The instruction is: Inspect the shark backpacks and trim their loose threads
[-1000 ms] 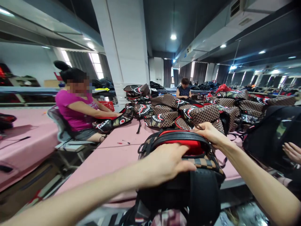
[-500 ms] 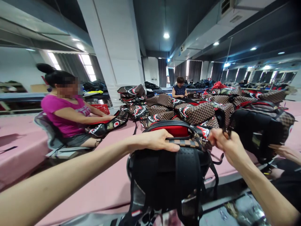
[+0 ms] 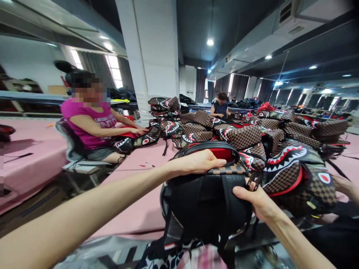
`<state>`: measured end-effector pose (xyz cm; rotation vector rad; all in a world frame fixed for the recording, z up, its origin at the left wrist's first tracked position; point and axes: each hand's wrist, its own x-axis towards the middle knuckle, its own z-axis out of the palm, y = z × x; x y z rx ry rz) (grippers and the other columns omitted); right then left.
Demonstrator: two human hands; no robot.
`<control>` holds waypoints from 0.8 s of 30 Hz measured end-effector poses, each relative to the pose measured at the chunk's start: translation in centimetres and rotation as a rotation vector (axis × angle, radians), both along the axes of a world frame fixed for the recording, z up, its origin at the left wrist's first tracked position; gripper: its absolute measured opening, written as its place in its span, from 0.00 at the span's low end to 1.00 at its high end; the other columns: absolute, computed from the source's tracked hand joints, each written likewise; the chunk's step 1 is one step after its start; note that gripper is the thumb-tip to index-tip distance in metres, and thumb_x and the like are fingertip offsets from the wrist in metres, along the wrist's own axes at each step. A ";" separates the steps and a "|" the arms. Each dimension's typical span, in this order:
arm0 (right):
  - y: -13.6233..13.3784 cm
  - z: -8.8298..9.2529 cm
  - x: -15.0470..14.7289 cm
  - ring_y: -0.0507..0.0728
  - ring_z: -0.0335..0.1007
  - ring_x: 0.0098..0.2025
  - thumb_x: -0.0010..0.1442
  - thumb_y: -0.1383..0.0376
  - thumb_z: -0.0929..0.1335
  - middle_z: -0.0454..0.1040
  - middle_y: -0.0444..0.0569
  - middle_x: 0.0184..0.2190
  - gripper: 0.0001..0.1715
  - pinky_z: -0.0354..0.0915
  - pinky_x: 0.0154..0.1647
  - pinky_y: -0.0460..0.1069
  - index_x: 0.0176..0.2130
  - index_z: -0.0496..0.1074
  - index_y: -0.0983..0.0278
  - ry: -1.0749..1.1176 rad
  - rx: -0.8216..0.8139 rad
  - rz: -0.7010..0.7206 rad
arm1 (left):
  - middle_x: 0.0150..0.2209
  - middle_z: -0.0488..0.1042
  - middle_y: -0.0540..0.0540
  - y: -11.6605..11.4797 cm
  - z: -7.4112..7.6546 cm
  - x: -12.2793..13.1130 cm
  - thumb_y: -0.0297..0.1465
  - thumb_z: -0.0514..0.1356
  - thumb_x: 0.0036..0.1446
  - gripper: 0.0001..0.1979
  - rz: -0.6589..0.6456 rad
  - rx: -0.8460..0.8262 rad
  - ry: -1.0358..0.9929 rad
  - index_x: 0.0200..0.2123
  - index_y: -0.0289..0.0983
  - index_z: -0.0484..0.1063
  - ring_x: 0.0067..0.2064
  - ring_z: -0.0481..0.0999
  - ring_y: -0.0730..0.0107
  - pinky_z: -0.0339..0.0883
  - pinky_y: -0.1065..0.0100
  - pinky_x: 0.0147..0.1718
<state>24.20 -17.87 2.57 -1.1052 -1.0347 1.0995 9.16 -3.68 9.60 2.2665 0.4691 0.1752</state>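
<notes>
A black backpack with a brown checkered top and red lining stands upright at the near edge of the pink table, its padded back panel facing me. My left hand grips its top rim, fingers curled over the edge. My right hand is closed on the upper right corner of the backpack, pinching near a strap buckle.
Beside my backpack on the right, another person's hand holds a checkered shark-mouth backpack. A heap of similar backpacks covers the table behind. A person in pink sits at left; another person sits far back. A white pillar stands behind.
My right hand dropped from the strap at the upper right onto the backpack's right corner. The neighbouring person's backpack has turned, now showing its shark-mouth face. My left hand stays on the top rim.
</notes>
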 end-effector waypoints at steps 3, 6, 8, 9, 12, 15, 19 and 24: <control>0.0 -0.3 1.0 0.64 0.69 0.49 0.41 0.56 0.76 0.77 0.52 0.40 0.28 0.64 0.51 0.59 0.42 0.75 0.62 -0.046 -0.003 -0.021 | 0.17 0.54 0.53 -0.3 0.1 -0.2 0.53 0.45 0.55 0.28 -0.017 0.065 0.003 0.17 0.36 0.57 0.18 0.49 0.79 0.41 0.72 0.18; 0.1 -0.6 1.4 0.63 0.69 0.50 0.44 0.57 0.75 0.77 0.52 0.42 0.28 0.63 0.53 0.59 0.45 0.73 0.62 -0.059 0.041 -0.037 | 0.19 0.60 0.52 -0.9 0.7 -1.0 0.46 0.45 0.59 0.24 -0.082 0.206 -0.029 0.20 0.35 0.62 0.21 0.56 0.77 0.48 0.73 0.22; 0.3 -0.9 1.5 0.62 0.69 0.49 0.47 0.58 0.74 0.76 0.51 0.44 0.26 0.63 0.53 0.59 0.47 0.72 0.61 -0.083 0.080 -0.011 | 0.21 0.64 0.52 -1.4 1.2 -1.6 0.42 0.45 0.60 0.22 -0.095 0.336 -0.071 0.22 0.36 0.66 0.24 0.60 0.75 0.51 0.74 0.26; 0.4 -1.0 1.5 0.62 0.69 0.49 0.48 0.58 0.73 0.75 0.51 0.46 0.26 0.63 0.54 0.58 0.47 0.72 0.61 -0.101 0.099 -0.011 | 0.22 0.65 0.52 -1.5 1.3 -1.8 0.40 0.45 0.60 0.20 -0.086 0.380 -0.081 0.23 0.36 0.67 0.24 0.61 0.75 0.52 0.74 0.27; 0.9 -1.3 1.7 0.62 0.68 0.51 0.49 0.58 0.73 0.74 0.50 0.47 0.25 0.63 0.54 0.57 0.47 0.72 0.60 -0.154 0.140 -0.038 | 0.22 0.65 0.52 -1.2 1.5 -1.6 0.40 0.46 0.60 0.20 -0.062 0.345 -0.028 0.22 0.36 0.66 0.24 0.60 0.74 0.53 0.73 0.27; 1.5 -1.4 1.9 0.63 0.68 0.51 0.49 0.57 0.72 0.74 0.51 0.47 0.25 0.63 0.53 0.57 0.47 0.73 0.61 -0.165 0.147 -0.027 | 0.21 0.64 0.51 -0.5 1.3 -0.7 0.43 0.43 0.61 0.24 -0.056 0.216 0.031 0.20 0.36 0.64 0.23 0.60 0.73 0.55 0.72 0.26; 2.0 -1.4 2.2 0.63 0.67 0.52 0.50 0.56 0.72 0.74 0.51 0.47 0.25 0.62 0.54 0.57 0.48 0.72 0.61 -0.151 0.172 -0.059 | 0.28 0.70 0.48 -1.1 0.9 -1.0 0.38 0.45 0.61 0.18 0.043 0.473 -0.078 0.27 0.36 0.69 0.30 0.67 0.70 0.60 0.71 0.32; 2.3 -1.9 2.8 0.63 0.67 0.52 0.51 0.57 0.72 0.74 0.51 0.48 0.26 0.62 0.55 0.58 0.49 0.71 0.60 -0.103 0.152 -0.078 | 0.37 0.74 0.43 -3.6 -0.3 -6.7 0.37 0.48 0.59 0.16 0.333 0.654 -0.328 0.36 0.37 0.72 0.39 0.71 0.66 0.63 0.68 0.40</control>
